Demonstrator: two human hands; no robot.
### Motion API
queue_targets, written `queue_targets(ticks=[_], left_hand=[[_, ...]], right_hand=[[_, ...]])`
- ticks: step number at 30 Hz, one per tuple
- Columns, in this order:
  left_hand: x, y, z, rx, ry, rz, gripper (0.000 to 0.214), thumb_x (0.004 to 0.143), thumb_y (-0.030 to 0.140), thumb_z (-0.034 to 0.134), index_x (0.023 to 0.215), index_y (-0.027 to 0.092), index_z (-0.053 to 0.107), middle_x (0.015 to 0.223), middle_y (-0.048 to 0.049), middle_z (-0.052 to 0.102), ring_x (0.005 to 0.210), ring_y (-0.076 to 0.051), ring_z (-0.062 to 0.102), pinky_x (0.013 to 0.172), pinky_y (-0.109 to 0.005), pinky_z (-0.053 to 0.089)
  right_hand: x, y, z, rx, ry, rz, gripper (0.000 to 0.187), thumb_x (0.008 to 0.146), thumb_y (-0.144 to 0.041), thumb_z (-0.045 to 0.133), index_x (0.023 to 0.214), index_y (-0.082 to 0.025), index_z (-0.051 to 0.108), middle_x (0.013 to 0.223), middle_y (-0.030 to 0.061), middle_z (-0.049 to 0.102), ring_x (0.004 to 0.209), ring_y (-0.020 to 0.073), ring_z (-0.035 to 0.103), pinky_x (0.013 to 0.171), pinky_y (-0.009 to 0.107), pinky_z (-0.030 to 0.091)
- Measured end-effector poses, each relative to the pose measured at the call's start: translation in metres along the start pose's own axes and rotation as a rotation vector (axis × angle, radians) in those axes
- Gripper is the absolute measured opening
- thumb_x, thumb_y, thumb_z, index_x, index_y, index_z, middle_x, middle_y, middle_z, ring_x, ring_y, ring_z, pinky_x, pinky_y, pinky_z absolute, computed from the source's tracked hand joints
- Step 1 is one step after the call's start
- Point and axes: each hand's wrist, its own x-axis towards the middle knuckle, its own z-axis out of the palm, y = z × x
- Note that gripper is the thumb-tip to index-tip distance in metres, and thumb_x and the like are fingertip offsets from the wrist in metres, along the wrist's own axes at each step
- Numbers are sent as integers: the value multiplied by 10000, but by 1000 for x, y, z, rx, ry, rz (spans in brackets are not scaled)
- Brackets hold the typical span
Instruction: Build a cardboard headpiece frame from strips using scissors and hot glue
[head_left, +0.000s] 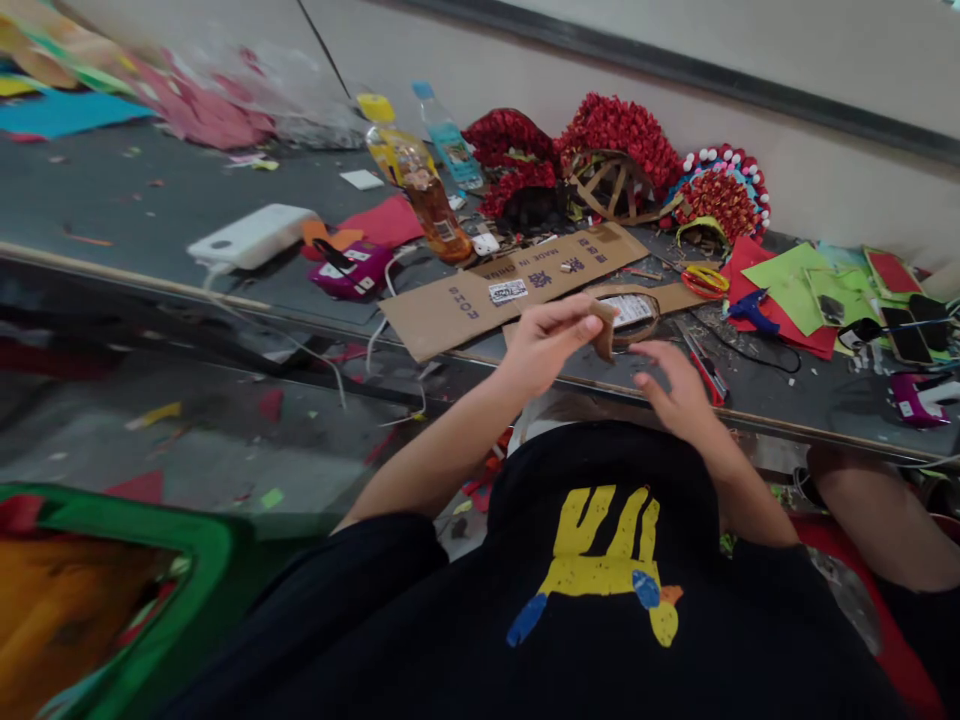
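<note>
A: Support first, largest item down?

B: Dark table (90, 190), littered with scraps. On it, near the front edge, the long cardboard sheet (540, 280) with printed lettering, lying flat and slanted.

A: Hands?

B: Left hand (546, 345): thumb and fingers closed in a pinch on a bit of card. Right hand (677, 388): fingers loosely curled and parted, nothing visible in the grasp, just beside that card.

A: Next down in size?

B: A looped cardboard strip (679, 297) lies behind the fingers; the red cutter (706, 365) rests to the right of the right hand.

A: And the smallest?

B: The small cardboard piece (604, 330), at the left fingertips, in front of the loop. It looks bent or folded; blur leaves the exact fold uncertain.

A: Handling estimate?

B: Very light, I judge. Dry, matte face, so little slip. Fairly stiff when flat, weak along any crease; a hard squeeze would probably crush it and a twist might tear it.

A: Best hold?

B: Upper edge for the left pinch, as now. The free lower edge suits the right fingertips, with light pressure across the faces.
</note>
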Motion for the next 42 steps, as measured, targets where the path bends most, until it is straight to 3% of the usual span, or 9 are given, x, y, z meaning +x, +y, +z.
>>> queue_targets(ticks=[2,5,8,11,16,20,25,30,42], left_hand=[[-5,-3,13,-97,23,-82,460,712,636,671,836,198,734,768,-42,662,604,-125,573,515,-278,471],[-4,-9,25,-191,56,-196,478,639,642,724,794,191,734,734,-35,668,589,-116,551,487,-255,447],[0,-12,29,-236,63,-237,495,604,628,753,825,186,734,739,-32,680,606,-119,562,501,-249,453],[1,-14,28,-220,46,-223,500,600,626,757,808,173,723,745,-35,683,587,-115,555,500,-251,452],[17,-24,16,80,97,-39,468,776,625,600,819,170,698,722,-35,663,619,-122,575,591,-261,483],[52,-48,-6,451,155,19,441,865,555,499,941,163,687,1003,-88,690,901,-186,618,781,-294,476],[77,-75,-21,534,-173,-284,390,839,505,529,782,149,680,734,-45,681,653,-159,580,621,-272,423],[62,-70,-16,368,-276,-268,319,806,466,574,742,164,656,620,-7,639,546,-118,521,546,-241,377],[14,-30,5,428,-165,-46,303,874,445,511,877,171,641,799,-36,701,750,-161,624,698,-260,453]], right_hand=[[-6,-10,20,150,-81,62,343,911,-504,452,1011,-218,614,1011,64,676,951,185,615,849,326,484],[-11,-7,36,317,1,230,381,911,-552,409,882,-220,595,842,27,657,792,157,610,747,287,482],[-15,-1,39,485,51,322,389,829,-604,524,915,-227,565,861,16,642,768,148,603,717,273,486],[-17,0,36,542,-36,363,391,763,-585,625,914,-229,566,882,12,646,782,143,606,754,279,489],[-14,7,30,615,70,460,406,785,-619,566,852,-220,577,659,-31,561,602,107,530,598,245,453],[-10,21,24,738,217,585,433,722,-625,624,868,-221,569,603,-65,501,474,65,414,442,202,339],[-10,34,16,750,298,666,441,691,-628,640,834,-216,573,572,-73,480,448,54,378,408,193,285],[-14,37,15,681,285,635,472,691,-671,620,771,-208,573,543,-73,467,439,51,368,412,195,278],[-19,38,26,549,193,566,524,700,-708,597,646,-187,592,483,-64,431,449,59,371,444,213,280]])
